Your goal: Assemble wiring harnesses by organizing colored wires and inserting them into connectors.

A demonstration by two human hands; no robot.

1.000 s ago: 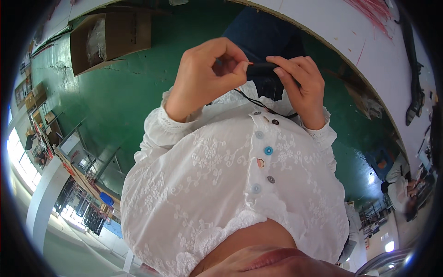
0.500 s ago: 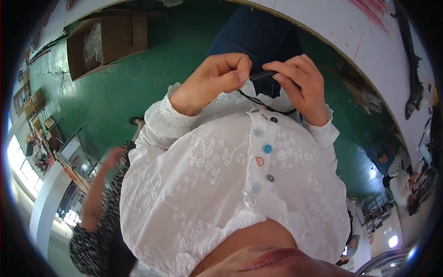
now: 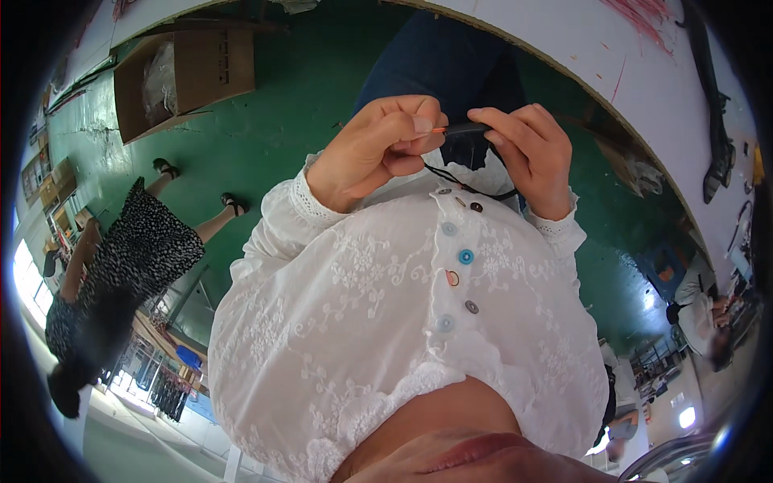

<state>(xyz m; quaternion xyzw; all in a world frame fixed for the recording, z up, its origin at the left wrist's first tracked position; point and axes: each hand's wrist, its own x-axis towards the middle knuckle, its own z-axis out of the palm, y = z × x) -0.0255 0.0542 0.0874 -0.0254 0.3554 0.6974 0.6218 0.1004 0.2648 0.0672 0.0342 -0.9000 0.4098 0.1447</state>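
In front of my chest, my left hand [image 3: 388, 143] pinches a thin orange-red wire [image 3: 439, 130] between thumb and forefinger. That wire meets the end of a slim black tube-like piece [image 3: 465, 129], which the thumb and fingers of my right hand [image 3: 527, 153] grip at its other end. Whether the wire goes inside the black piece is too small to tell. Below the hands, a thin black cable [image 3: 471, 187] droops in a curve against my white blouse, from under my left fingers to my right palm. Its ends are hidden by the hands.
A white tabletop [image 3: 555, 36] curves across the top and right, bearing pink-red wires [image 3: 640, 20] and a long black object [image 3: 717, 113]. An open cardboard box [image 3: 213, 72] stands on the green floor [image 3: 298, 88]. A person in a speckled dress [image 3: 153, 233] is at left; another person [image 3: 700, 322] sits at right.
My hands have drawn slightly apart, and the orange-red wire now shows more clearly between my left fingers and the black piece. The person at left has moved farther from me.
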